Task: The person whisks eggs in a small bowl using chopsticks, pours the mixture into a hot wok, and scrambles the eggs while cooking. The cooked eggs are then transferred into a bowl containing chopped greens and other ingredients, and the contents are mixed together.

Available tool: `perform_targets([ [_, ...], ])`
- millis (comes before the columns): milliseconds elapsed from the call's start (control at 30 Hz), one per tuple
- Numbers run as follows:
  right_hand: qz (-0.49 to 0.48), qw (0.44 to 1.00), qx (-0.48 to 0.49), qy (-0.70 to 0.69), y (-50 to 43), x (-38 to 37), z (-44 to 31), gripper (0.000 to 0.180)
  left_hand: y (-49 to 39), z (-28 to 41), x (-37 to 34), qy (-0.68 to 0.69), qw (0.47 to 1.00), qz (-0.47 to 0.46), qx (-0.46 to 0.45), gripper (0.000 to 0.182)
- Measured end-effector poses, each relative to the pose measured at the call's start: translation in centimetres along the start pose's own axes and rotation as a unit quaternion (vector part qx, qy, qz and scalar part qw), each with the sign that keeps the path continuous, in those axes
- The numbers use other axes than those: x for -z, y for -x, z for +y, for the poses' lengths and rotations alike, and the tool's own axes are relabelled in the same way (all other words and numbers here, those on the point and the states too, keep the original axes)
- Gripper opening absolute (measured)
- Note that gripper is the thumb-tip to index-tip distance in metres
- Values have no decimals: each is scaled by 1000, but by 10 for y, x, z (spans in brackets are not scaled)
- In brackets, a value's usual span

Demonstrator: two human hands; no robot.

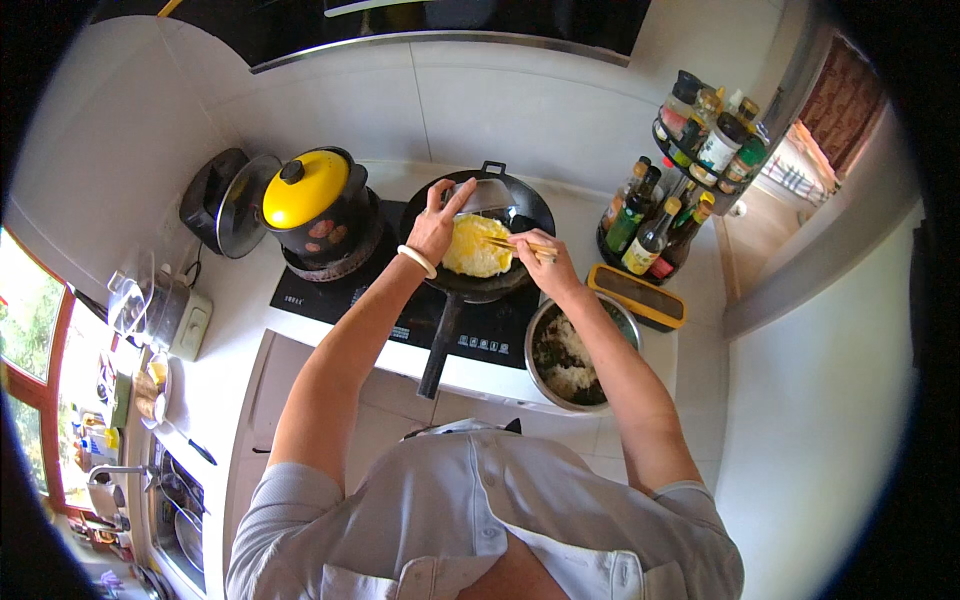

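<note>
A round of yellow-and-white egg [478, 246] lies in a black wok [536, 214] on the cooktop. Tipped over the wok's far side is a clear bowl [484, 195], held by my left hand [439, 217], which wears a pale bangle on its wrist. My right hand [546, 262] grips wooden chopsticks [510, 244], their tips at the egg's right part. Below my right forearm a metal pot [534, 360] holds white shreds and dark green food. The wok's handle [441, 349] points toward me.
A black pot [319, 240] with a yellow lid [306, 189] stands on the cooktop [311, 292] at the left. Sauce bottles [645, 240], a spice rack [709, 142] and a yellow-rimmed long box [637, 294] are on the right. A sink [180, 517] lies at the lower left.
</note>
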State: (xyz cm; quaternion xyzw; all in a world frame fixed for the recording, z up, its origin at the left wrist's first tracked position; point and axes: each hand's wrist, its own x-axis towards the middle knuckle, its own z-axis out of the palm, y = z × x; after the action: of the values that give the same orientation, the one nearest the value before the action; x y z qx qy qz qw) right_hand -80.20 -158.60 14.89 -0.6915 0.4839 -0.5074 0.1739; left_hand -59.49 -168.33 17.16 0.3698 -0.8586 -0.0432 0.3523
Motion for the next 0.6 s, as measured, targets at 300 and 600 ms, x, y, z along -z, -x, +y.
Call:
perform_targets([
  [300,36,981,-183,-45,-5,11,3,14,1,-9,5,-24,1000,-16,8,76],
  [600,96,937,-269,-203,-16,-17,43,26,-3,-30,6,3,1000,-18,19,79],
])
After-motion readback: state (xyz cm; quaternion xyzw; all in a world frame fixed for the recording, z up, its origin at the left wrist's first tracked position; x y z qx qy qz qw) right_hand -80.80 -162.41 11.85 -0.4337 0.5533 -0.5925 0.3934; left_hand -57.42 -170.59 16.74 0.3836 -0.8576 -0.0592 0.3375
